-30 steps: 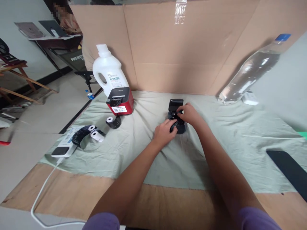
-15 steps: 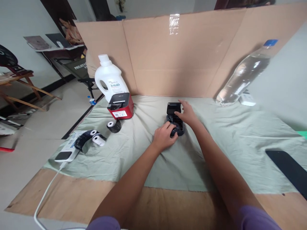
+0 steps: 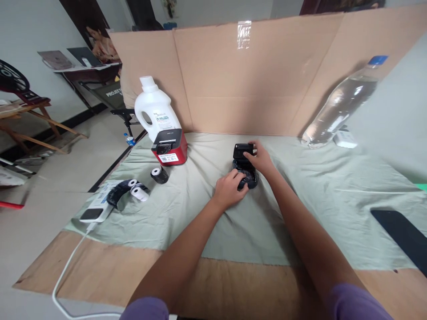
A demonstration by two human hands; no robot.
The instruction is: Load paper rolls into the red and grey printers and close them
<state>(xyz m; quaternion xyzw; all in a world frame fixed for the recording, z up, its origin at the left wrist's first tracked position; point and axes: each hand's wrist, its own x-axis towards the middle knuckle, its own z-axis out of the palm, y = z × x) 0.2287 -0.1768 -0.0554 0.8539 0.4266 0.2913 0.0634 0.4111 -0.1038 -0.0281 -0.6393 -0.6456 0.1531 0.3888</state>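
Our small black device [image 3: 252, 179] sits open toward the middle of the counter's [image 3: 247, 286] back edge, lid [image 3: 240, 151] raised. Our right hand [image 3: 262, 159] pinches the lid's right side; our left hand [image 3: 228, 189] touches the device's near left part, gripping or merely pressing, we cannot tell. We judge ourselves to be adjusting the lid; the next move calls for a steady device. Paper rolls [image 3: 140, 194] lie toward the counter's left edge.

Moderate, diffuse lighting is shown. A soft shadow is cast on the cardboard panel [image 3: 253, 80] at the rear edge of the tabletop [image 3: 233, 280]; glare is returned by the clear bottle [image 3: 343, 100]. Detail inside the black device [image 3: 251, 172] is lost. Outer margins are stretched by wide-angle distortion.
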